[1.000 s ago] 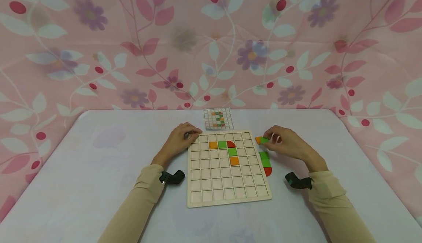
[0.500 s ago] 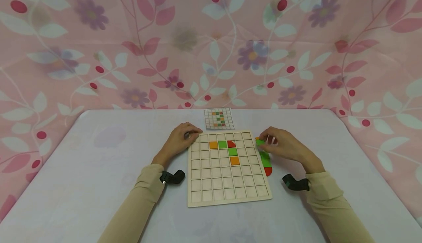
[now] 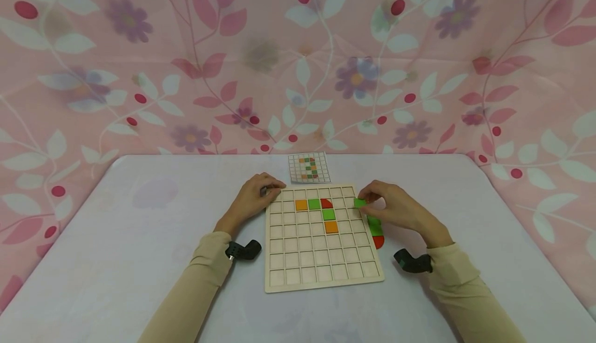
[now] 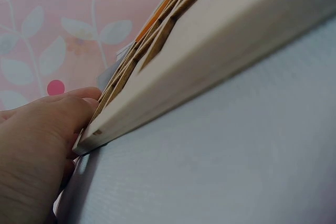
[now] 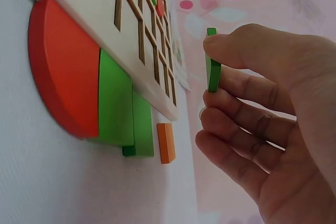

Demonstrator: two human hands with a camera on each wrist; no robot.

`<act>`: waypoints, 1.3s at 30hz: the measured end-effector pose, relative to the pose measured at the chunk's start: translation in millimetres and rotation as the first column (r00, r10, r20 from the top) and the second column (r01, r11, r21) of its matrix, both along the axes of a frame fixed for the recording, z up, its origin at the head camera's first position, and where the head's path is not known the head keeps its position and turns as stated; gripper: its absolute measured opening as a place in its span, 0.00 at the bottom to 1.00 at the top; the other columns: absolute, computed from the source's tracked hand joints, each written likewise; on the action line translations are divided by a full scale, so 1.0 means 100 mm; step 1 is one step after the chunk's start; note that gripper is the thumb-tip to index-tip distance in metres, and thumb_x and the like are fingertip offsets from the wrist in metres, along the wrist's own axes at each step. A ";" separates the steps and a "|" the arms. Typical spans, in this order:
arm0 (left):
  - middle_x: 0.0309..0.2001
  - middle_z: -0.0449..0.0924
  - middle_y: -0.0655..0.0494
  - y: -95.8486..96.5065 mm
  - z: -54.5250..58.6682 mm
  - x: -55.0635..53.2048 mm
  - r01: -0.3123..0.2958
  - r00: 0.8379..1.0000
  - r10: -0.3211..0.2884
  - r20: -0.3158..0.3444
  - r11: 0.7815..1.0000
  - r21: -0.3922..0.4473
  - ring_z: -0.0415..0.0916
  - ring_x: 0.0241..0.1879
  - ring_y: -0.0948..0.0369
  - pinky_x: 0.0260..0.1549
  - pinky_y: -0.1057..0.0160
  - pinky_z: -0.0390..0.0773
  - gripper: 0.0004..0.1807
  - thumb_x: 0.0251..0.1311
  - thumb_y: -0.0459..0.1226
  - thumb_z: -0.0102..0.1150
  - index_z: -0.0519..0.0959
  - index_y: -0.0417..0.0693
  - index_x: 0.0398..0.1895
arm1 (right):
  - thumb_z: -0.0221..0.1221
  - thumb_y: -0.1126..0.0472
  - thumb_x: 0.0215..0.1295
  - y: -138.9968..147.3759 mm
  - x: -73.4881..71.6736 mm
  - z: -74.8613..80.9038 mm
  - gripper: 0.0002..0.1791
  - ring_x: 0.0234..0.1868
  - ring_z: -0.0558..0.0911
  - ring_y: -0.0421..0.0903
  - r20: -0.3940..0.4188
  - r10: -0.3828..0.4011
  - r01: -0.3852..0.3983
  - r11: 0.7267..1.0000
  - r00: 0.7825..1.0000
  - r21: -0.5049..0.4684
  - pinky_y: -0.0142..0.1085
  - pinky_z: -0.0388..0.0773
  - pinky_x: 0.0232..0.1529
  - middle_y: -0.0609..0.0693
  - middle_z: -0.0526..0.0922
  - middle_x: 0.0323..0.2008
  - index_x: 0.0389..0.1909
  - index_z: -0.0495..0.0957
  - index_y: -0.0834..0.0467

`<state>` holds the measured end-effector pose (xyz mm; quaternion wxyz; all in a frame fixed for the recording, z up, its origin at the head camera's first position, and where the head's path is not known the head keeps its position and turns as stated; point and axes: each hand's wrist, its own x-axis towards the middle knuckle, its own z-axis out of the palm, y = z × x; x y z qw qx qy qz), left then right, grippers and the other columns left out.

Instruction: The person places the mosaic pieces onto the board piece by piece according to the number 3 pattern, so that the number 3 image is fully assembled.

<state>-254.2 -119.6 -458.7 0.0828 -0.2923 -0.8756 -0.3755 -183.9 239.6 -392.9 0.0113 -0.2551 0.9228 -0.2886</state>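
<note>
Right fingers [image 5: 244,48] pinch a green tile [image 5: 213,74], nearly level, broad face up.

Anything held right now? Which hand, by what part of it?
Right hand: a green tile, pinched on the side nearest the palm, its other side sticking out. Left hand: the board, held at its far left corner.

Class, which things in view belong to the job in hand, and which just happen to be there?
Part of the job:
Grid board
Green tile in the right hand
Five tiles on the board
Loose red tile, orange tile, two green tiles
Pattern card

Just there:
Floral backdrop
White table
Black wrist cameras
</note>
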 end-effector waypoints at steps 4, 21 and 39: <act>0.42 0.82 0.58 0.00 0.00 0.00 -0.004 1.000 0.004 0.002 1.000 -0.007 0.71 0.38 0.61 0.38 0.61 0.67 0.08 0.62 0.38 0.59 0.84 0.54 0.43 | 0.67 0.59 0.55 -0.04 0.01 0.02 0.13 0.42 0.78 0.44 -0.023 0.011 -0.011 1.000 1.000 0.004 0.46 0.75 0.47 0.42 0.80 0.38 0.41 0.79 0.53; 0.41 0.82 0.57 0.01 0.01 0.01 -0.004 1.000 0.004 -0.006 1.000 -0.010 0.71 0.37 0.61 0.37 0.62 0.67 0.08 0.62 0.39 0.59 0.84 0.54 0.43 | 0.68 0.58 0.54 -0.18 0.06 0.03 0.13 0.41 0.80 0.46 -0.044 0.028 -0.028 1.000 0.999 0.003 0.44 0.76 0.47 0.42 0.79 0.38 0.40 0.79 0.53; 0.42 0.82 0.58 0.00 0.01 0.01 -0.008 1.000 0.008 -0.001 1.000 -0.012 0.71 0.38 0.61 0.38 0.62 0.68 0.08 0.62 0.39 0.59 0.84 0.54 0.43 | 0.68 0.56 0.54 -0.38 0.12 -0.02 0.14 0.41 0.79 0.44 0.028 0.085 -0.085 0.996 0.996 -0.023 0.44 0.76 0.47 0.42 0.80 0.38 0.41 0.78 0.53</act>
